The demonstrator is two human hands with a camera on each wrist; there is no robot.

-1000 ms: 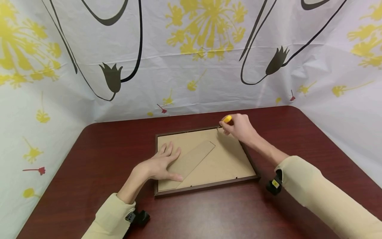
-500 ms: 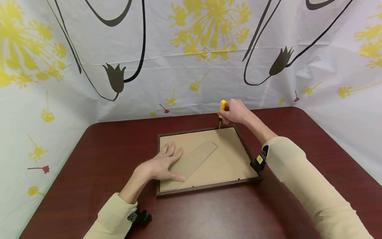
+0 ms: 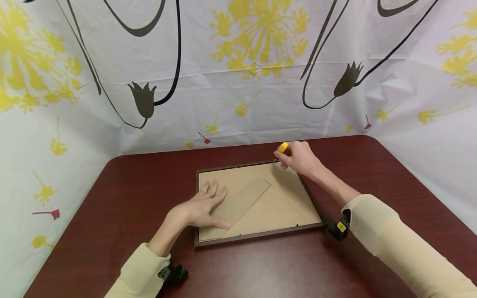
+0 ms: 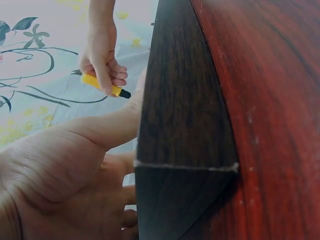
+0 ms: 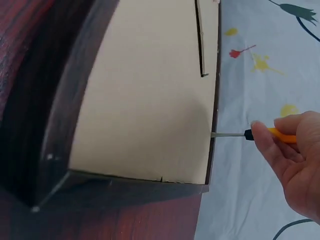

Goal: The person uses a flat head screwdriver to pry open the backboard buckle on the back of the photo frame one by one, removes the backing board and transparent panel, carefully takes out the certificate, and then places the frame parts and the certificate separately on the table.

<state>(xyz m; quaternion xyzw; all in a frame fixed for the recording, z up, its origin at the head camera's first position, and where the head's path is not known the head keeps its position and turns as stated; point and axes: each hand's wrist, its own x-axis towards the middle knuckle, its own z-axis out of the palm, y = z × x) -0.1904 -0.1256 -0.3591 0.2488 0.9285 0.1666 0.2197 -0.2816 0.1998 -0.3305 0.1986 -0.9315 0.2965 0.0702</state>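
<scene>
Head view, from left to right. A pale patterned sheet, printed with yellow, red and dark plant motifs, fills the left side and upper part of the frame. The dark red counter occupies the lower part. At lower left, a beige sleeve with a black wrist device leads to the left hand, whose fingers are spread over the left portion of the backing board; its thumb points right, across a strip of similar board that lies diagonally. The picture frame, dark brown, lies back upward on the counter at the centre, its rim surrounding the board; small dark tabs show along the near edge. Right of centre, at the far rim, the yellow-handled screwdriver is pinched between the thumb and fingers of the right hand. In the right wrist view, its metal shaft reaches the junction of board and rim, near the frame's corner. A second beige sleeve, also with a black device at the wrist, extends to the lower right.
</scene>
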